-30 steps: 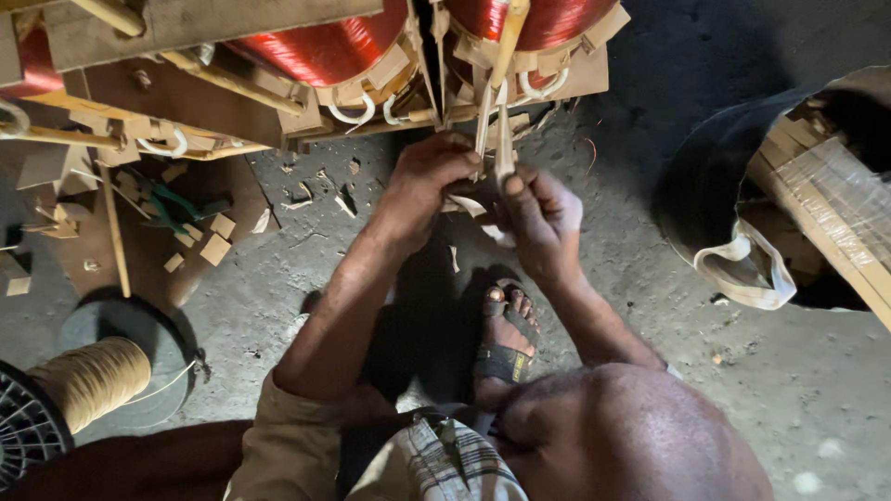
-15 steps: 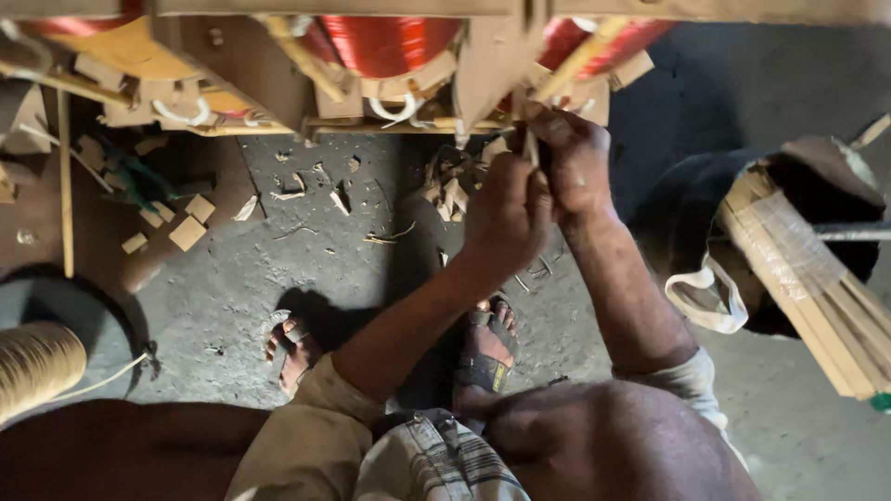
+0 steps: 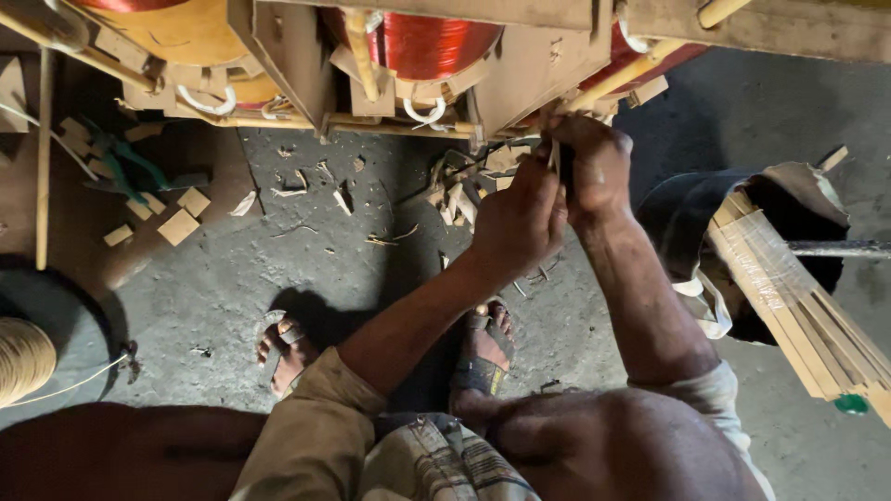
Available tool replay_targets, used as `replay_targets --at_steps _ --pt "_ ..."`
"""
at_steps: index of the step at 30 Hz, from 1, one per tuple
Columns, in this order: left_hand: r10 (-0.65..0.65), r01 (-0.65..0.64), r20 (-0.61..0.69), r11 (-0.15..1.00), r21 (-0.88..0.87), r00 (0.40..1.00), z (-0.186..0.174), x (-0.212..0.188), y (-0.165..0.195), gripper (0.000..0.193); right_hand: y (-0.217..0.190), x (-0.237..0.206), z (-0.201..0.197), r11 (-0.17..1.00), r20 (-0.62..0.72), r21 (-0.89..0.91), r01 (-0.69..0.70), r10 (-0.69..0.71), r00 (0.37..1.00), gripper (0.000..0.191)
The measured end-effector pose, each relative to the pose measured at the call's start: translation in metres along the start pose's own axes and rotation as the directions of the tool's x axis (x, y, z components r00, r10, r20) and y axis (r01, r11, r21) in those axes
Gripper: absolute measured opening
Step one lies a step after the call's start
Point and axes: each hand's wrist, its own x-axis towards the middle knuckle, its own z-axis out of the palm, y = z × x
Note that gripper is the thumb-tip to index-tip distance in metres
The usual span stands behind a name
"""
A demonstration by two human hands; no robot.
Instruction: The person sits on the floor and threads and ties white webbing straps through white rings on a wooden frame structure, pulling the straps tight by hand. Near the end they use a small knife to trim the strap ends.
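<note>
Thin pale strip (image 3: 555,156) pinched upright between both hands, at the lower edge of the wooden frame (image 3: 538,70), just under a red wire coil (image 3: 422,44). Left hand (image 3: 520,223) curled tight around the strip from below; right hand (image 3: 594,167) closed on its upper end, pressed against the left. Below them, concrete floor (image 3: 278,269) littered with wood chips (image 3: 181,223) and shavings. Sandalled foot (image 3: 483,353) directly under the forearms. Off to the right, bundle of flat wooden slats (image 3: 789,297) in a dark sack (image 3: 687,204). Far left, spool of tan cord (image 3: 23,357).
</note>
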Motion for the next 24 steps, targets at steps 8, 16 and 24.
replay_targets --at_steps 8,16,24 --pt "0.081 -0.100 0.125 0.982 0.159 0.989 -0.023 0.006 0.001 0.028 -0.003 -0.022 -0.008 0.940 0.080 -0.325 0.103 -0.081 0.994 0.018" --pt "-0.392 0.381 0.127 0.685 -0.621 0.911 -0.035 0.013 -0.013 0.026 0.027 -0.048 -0.021 0.899 0.032 -0.254 0.358 -0.362 0.932 0.010" --pt "-0.457 0.565 0.340 0.577 -0.590 0.822 -0.027 0.038 -0.039 0.024 0.053 -0.063 -0.017 0.385 0.249 -0.651 0.655 -0.706 0.663 0.006"
